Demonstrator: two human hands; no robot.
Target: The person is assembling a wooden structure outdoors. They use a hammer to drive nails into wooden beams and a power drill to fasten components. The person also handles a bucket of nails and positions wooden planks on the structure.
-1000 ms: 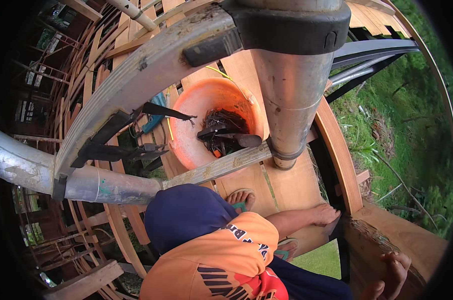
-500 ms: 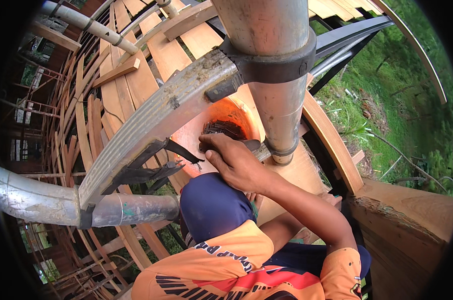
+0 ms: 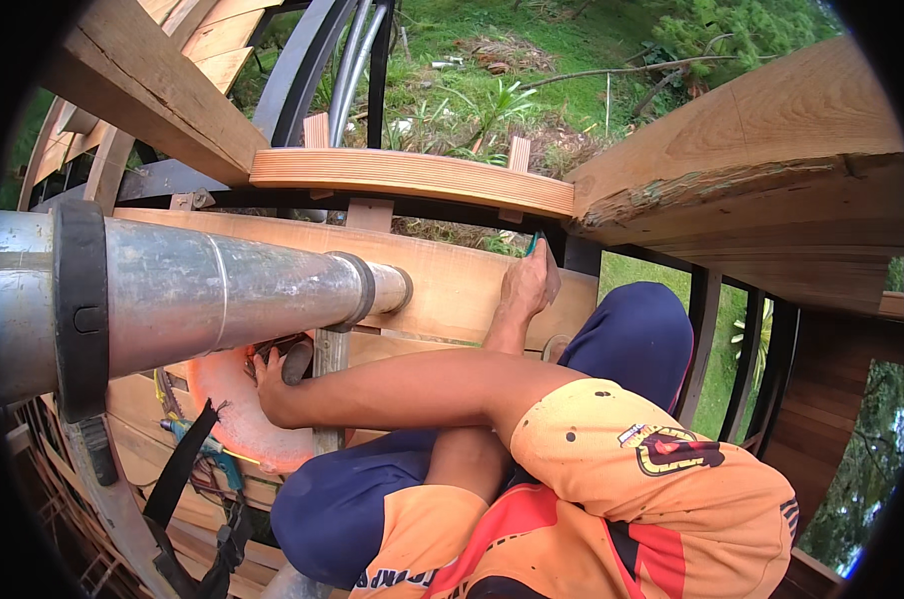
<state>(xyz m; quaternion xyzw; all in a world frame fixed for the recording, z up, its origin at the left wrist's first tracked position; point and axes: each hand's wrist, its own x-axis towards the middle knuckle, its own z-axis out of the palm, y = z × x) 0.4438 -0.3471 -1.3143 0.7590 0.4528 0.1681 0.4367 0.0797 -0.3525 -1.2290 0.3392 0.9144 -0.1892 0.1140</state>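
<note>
My arms are crossed, the right forearm over the left. My right hand (image 3: 277, 387) reaches left to the orange bucket (image 3: 227, 424), partly behind a big metal pipe (image 3: 242, 285). A dark grey, rounded-ended thing (image 3: 297, 361) like a handle sticks out beside its curled fingers. Most of the bucket's mouth is hidden by the pipe. Ahead and to the right, my left hand (image 3: 524, 290) is closed and raised in front of a plank (image 3: 452, 268). A thin piece with some teal shows at its fingertips, too small to name.
A ribbed wooden board (image 3: 412, 180) runs along the far edge, with grass and plants below. A heavy timber beam (image 3: 731, 150) juts in from the right. Left of me lie a teal power tool (image 3: 217, 457) and a black strap (image 3: 180, 469). A grey wooden post (image 3: 329, 399) stands beside the bucket.
My view has swung right, so the pipe and bucket now lie at the left. My right hand is still at the bucket. The left hand, mostly hidden before, is now raised into view.
</note>
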